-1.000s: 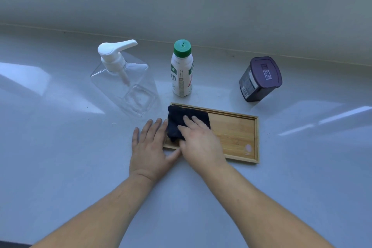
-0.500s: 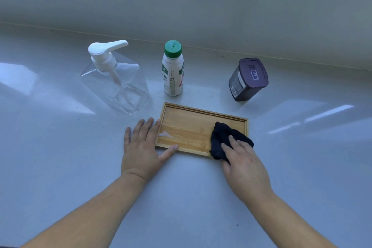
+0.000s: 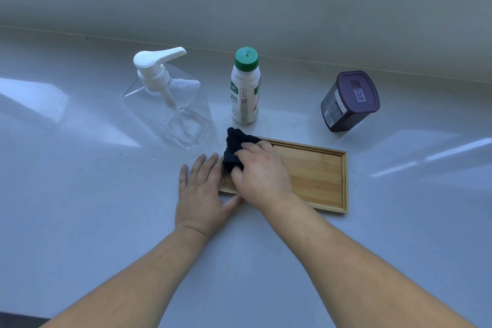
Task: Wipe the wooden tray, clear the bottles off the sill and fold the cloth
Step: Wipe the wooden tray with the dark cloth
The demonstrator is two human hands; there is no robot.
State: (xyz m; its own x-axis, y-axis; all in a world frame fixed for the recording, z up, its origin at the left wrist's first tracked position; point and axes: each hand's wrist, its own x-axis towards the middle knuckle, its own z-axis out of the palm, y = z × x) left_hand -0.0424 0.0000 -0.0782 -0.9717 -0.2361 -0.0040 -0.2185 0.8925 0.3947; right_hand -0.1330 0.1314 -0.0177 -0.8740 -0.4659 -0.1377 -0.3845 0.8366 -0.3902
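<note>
Fingers [image 3: 253,148] press dark cloth [image 3: 234,149] near "HERSHEY'S"-lidded tub [image 3: 348,102].

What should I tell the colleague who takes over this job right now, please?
Right hand: pressing the bunched dark cloth on the left end of the wooden tray.
Left hand: flat on the sill, bracing the tray's left edge.
Behind the tray: clear pump bottle, green-capped bottle, dark tub, all upright.
Done: nothing finished; wiping is under way.
Left: finish wiping, clear the bottles, fold the cloth.
</note>
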